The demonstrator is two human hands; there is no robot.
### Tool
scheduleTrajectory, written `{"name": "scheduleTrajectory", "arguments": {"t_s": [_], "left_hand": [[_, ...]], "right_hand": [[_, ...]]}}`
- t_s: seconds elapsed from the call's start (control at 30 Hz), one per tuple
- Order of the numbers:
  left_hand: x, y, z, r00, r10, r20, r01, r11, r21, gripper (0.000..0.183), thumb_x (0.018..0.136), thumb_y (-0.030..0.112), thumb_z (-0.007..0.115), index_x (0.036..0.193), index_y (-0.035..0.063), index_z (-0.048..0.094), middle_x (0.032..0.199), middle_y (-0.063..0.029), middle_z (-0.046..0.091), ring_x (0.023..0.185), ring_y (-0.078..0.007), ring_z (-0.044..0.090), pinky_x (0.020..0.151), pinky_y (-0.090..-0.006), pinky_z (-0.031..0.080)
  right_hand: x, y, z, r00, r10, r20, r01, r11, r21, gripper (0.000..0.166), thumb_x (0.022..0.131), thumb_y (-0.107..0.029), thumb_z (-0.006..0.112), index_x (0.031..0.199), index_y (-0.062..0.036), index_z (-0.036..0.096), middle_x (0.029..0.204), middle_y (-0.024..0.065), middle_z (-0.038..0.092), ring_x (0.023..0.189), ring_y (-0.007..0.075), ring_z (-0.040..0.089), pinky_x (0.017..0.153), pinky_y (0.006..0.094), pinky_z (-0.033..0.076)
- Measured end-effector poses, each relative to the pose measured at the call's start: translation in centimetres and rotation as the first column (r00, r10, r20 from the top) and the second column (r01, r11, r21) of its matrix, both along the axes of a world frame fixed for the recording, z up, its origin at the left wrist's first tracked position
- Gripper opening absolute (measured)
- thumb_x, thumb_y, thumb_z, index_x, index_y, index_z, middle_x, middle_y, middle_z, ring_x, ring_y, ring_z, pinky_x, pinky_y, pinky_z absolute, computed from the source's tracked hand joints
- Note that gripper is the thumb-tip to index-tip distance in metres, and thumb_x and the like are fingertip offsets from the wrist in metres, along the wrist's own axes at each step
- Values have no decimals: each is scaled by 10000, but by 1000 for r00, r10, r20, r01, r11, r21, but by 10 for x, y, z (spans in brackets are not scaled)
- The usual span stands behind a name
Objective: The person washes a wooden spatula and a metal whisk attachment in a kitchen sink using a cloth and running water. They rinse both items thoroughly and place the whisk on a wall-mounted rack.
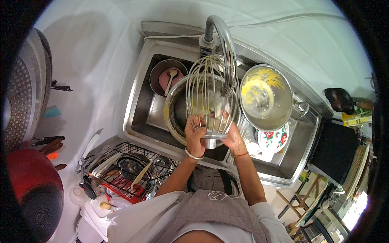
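Observation:
A large metal balloon whisk attachment (209, 97) stands upright over the sink, its hub toward me and its wires under the chrome faucet (226, 45). My left hand (195, 133) grips the whisk near its hub. My right hand (233, 136) is at the other side of the hub, with its fingers partly hidden behind the wires; something pale shows near them. Below the whisk lies a large steel bowl (173, 127) with yellow residue on its rim. Another steel bowl (266, 98), smeared with yellow batter, rests tilted to the right.
In the left basin (146, 118) is a pot (155, 80) with a pink item and a spoon (170, 82). A floral plate (278, 139) lies in the right basin. A black wire rack (130, 152) holds utensils at lower left. Pans hang on the left wall.

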State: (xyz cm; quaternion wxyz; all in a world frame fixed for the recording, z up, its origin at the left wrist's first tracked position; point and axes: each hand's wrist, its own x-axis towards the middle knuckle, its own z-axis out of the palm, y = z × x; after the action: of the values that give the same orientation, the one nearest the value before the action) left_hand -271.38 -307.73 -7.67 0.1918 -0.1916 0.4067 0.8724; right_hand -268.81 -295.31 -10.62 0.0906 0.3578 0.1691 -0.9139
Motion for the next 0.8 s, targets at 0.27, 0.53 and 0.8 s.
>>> {"name": "scheduleTrajectory", "arguments": {"t_s": [0.27,0.53,0.8], "left_hand": [[-2,-1,1,995,67,78,-74,992,98,227,677,41,475,893,77,416,937,-42,454,801,-139,488,764,-306,414],[11,-40,-21,994,-54,91,34,978,208,119,718,104,472,831,93,437,960,-85,523,756,-174,531,720,-347,468],[9,-67,14,937,-307,169,213,882,421,255,687,97,529,923,107,434,989,-86,480,799,-179,504,727,-339,430]], "right_hand": [[10,-10,2,999,-46,-29,47,999,6,376,881,-380,426,1064,-62,511,955,85,578,886,198,556,807,336,438],[-34,4,-35,1000,29,-4,-28,992,124,346,858,-370,465,1069,-100,513,906,65,579,774,160,559,661,318,495],[-71,39,-34,971,209,-117,-151,913,378,347,859,-319,485,1078,-50,507,922,74,592,726,170,597,593,276,511]]}}
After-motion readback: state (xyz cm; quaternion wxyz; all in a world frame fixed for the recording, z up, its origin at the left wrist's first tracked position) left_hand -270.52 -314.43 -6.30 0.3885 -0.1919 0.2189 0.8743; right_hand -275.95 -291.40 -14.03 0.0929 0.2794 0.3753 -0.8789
